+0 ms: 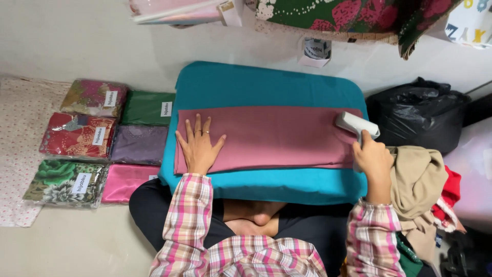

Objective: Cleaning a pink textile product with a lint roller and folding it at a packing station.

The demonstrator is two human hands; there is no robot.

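A folded dusty-pink cloth (277,137) lies flat across a teal cushion (256,84) on my lap. My left hand (199,146) rests palm down on the cloth's left end, fingers spread, a ring on one finger. My right hand (373,160) grips the handle of a small white handheld steamer (356,124), whose head sits on the cloth's right end. Both sleeves are pink plaid.
Several folded cloths in clear wrappers (97,141) lie in rows on the floor at left. A black plastic bag (417,115) sits at right, with a beige cloth (417,184) and a red one (451,192) heaped beside my right arm. Floral fabric (348,15) hangs above.
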